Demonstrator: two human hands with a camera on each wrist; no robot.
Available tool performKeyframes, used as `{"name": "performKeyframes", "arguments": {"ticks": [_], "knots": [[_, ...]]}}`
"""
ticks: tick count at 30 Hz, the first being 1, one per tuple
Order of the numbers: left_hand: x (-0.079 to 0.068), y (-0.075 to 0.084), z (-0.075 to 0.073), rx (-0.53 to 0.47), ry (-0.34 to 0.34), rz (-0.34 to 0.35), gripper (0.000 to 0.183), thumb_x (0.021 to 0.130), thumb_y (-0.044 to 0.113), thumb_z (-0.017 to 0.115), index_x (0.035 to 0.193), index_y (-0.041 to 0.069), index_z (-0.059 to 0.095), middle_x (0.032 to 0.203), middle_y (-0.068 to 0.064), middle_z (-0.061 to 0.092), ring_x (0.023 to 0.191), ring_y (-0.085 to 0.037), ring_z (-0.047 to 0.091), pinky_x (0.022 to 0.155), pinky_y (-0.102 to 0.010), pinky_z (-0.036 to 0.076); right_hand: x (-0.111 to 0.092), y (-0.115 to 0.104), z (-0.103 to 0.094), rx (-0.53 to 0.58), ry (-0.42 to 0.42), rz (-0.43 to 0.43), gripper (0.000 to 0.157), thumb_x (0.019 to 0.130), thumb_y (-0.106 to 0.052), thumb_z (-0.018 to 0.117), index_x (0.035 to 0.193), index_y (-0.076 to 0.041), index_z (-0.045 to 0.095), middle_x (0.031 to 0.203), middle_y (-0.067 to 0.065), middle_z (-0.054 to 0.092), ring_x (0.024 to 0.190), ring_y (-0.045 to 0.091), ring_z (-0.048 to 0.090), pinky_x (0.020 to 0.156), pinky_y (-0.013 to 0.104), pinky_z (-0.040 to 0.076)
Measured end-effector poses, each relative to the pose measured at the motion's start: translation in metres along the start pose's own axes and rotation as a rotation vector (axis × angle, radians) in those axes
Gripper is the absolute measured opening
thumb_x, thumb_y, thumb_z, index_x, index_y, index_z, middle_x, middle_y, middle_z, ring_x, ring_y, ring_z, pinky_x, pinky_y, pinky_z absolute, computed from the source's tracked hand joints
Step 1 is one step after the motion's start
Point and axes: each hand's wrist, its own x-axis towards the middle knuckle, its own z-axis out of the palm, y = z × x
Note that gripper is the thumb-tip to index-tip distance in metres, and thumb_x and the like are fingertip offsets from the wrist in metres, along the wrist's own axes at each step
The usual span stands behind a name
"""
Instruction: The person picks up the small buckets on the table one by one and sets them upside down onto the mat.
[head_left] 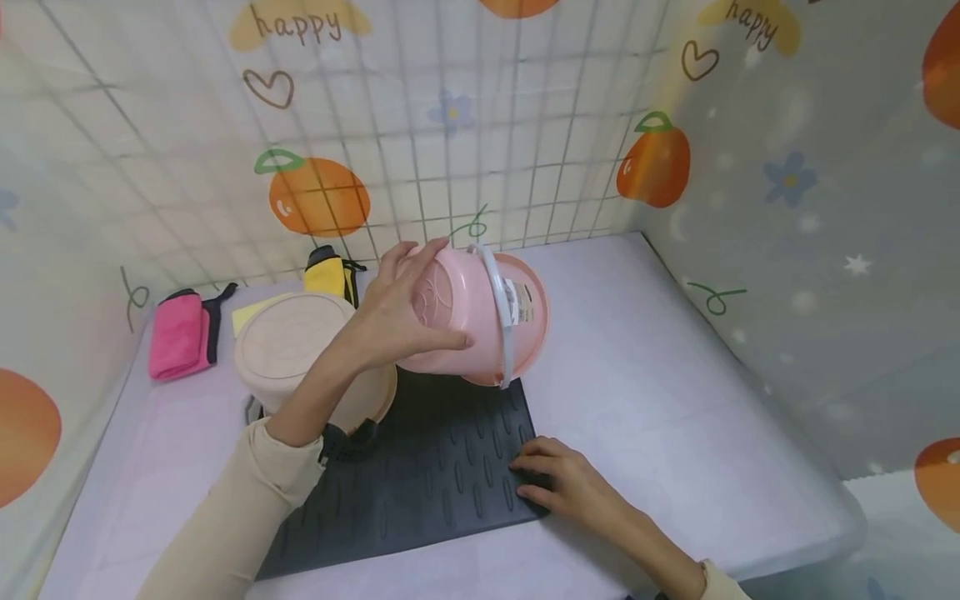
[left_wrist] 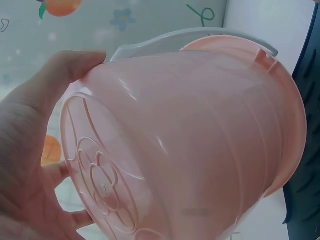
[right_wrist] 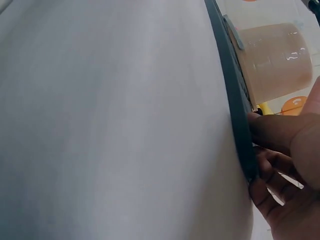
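Observation:
My left hand (head_left: 397,312) grips a pink plastic bucket (head_left: 476,333) round its base end, thumb along the side and fingers over the far edge. The bucket is tipped over, its base facing left and its wide rim to the right. A pale grey handle (head_left: 501,312) lies across it near the rim. In the left wrist view a raised flower pattern shows on the base (left_wrist: 105,187). At the right edge of a black ribbed mat (head_left: 450,467), my right hand (head_left: 570,483) rests with loosely bent fingers. Its thumb (right_wrist: 277,131) and fingertips touch the mat's edge.
A beige bucket (head_left: 292,337) stands upside down on the mat's far left part, behind my left forearm. Farther left lies a folded pink cloth (head_left: 180,333) with dark trim. A yellow and black item (head_left: 327,275) lies behind the beige bucket. Printed curtains (head_left: 480,125) enclose the table.

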Motion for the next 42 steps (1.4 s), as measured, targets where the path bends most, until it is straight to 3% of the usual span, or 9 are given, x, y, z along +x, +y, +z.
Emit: {"name": "performKeyframes", "arguments": {"ticks": [16,24,42], "knots": [[0.008,-0.001,0.000,0.090,-0.092,-0.049,0.115,0.066,0.061,0.084,0.159,0.039,0.021,0.162,-0.013,0.010,0.134,-0.052,0.031,0.096,-0.068,0.039,0.001,0.001,0.000,0.017,0.010,0.034,0.027,0.084,-0.014,0.082,0.110,-0.010,0.075,0.114,-0.003,0.062,0.106,0.012,0.060,0.088,0.030,0.053],[0.013,-0.002,-0.001,0.134,-0.134,-0.096,0.114,0.068,0.062,0.082,0.159,0.037,0.019,0.163,-0.015,0.010,0.129,-0.055,0.034,0.093,-0.068,0.042,0.002,0.002,0.001,0.012,0.026,0.002,0.026,0.084,-0.012,0.082,0.108,-0.008,0.075,0.113,0.000,0.063,0.105,0.014,0.061,0.088,0.030,0.053],[0.023,0.005,-0.001,0.244,-0.218,-0.083,0.115,0.069,0.064,0.080,0.161,0.031,0.018,0.163,-0.019,0.009,0.138,-0.056,0.025,0.102,-0.075,0.025,0.003,0.000,0.001,-0.010,0.033,0.026,0.024,0.084,-0.013,0.082,0.107,-0.010,0.075,0.112,-0.002,0.062,0.106,0.014,0.060,0.089,0.032,0.053]]}}
